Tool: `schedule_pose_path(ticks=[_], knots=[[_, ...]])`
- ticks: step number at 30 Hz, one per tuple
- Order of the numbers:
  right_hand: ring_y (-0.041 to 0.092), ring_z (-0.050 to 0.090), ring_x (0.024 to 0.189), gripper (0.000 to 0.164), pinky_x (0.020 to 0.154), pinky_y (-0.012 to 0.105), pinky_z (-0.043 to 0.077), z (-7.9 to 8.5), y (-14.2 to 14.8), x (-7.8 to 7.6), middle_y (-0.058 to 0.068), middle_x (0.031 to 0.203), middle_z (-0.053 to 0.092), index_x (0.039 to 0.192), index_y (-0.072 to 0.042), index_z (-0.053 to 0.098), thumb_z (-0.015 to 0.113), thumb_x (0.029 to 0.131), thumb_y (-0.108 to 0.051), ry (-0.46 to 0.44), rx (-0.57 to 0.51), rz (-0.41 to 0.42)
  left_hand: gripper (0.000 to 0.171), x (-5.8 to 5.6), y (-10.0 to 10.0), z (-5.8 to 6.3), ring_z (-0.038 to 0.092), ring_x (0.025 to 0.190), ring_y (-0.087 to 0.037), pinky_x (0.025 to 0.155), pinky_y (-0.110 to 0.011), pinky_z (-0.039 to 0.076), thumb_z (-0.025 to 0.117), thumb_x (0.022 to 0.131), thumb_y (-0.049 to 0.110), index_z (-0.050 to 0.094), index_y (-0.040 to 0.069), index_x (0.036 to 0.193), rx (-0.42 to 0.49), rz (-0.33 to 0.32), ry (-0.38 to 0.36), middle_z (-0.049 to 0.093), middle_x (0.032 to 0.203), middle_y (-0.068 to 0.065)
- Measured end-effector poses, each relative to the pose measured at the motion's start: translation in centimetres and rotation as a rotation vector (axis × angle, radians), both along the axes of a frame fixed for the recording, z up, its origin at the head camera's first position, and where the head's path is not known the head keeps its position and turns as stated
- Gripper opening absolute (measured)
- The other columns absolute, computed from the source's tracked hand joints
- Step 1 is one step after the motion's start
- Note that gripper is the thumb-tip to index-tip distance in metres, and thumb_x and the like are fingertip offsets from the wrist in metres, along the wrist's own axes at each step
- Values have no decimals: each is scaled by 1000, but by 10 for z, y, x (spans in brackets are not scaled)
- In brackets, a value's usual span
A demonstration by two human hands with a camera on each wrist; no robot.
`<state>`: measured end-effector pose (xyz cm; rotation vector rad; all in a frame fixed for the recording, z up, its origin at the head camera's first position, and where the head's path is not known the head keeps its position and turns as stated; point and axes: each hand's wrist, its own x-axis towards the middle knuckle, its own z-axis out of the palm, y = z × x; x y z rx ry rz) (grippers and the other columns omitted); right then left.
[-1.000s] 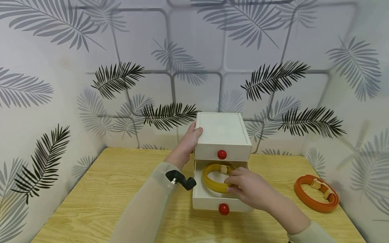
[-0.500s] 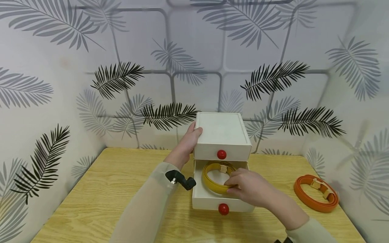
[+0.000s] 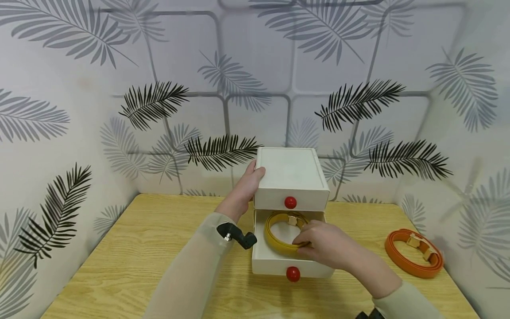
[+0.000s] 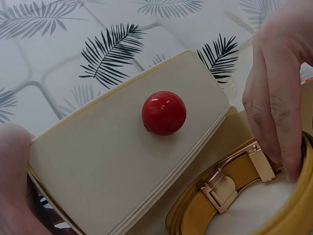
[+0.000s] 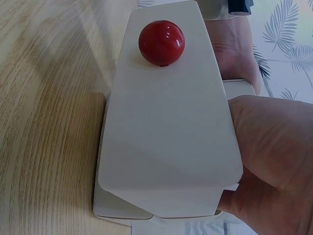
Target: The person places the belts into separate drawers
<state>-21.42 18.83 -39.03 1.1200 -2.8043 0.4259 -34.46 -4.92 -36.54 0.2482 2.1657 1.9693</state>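
A white box (image 3: 292,170) with two drawers stands on the table, its lower drawer (image 3: 271,266) pulled out. My left hand (image 3: 242,190) holds the box's left side, thumb at the top edge. Inside the lower drawer is a coiled yellow belt (image 3: 275,241) with a gold buckle (image 4: 221,191). My right hand (image 3: 328,246) pinches the coil at its near right side; in the left wrist view its fingers (image 4: 274,107) reach inside the loop. From the right wrist view the drawer front (image 5: 168,112) hides the belt and most of those fingertips.
A coiled orange belt (image 3: 402,261) lies on the wooden table (image 3: 131,261) at the right. Each drawer front bears a red knob, the upper knob (image 3: 290,202) and the lower knob (image 3: 293,274). A leaf-patterned wall (image 3: 255,66) rises behind the table and at both sides.
The yellow belt and my right hand have shifted very slightly left within the drawer. My left hand, the box and the orange belt stay as they were.
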Motion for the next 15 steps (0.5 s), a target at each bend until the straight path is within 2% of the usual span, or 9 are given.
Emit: schedule_pose_path(ticks=[6, 15], knots=[[11, 67, 92, 15, 80, 36, 60, 1, -1, 0, -9, 101, 78, 106, -19, 88, 92, 92, -15, -49, -10, -17, 65, 0, 0, 1, 34, 155, -39, 122, -65, 30, 40, 118, 44, 18, 32, 178, -1, 0, -6, 27, 178, -11], [18, 70, 99, 18, 86, 42, 61, 2, -3, 2, -4, 109, 80, 111, -16, 87, 91, 93, -15, -57, 2, -55, 67, 0, 0, 1, 31, 157, -38, 123, -65, 29, 40, 118, 45, 16, 32, 178, -4, 1, -10, 25, 179, -10]])
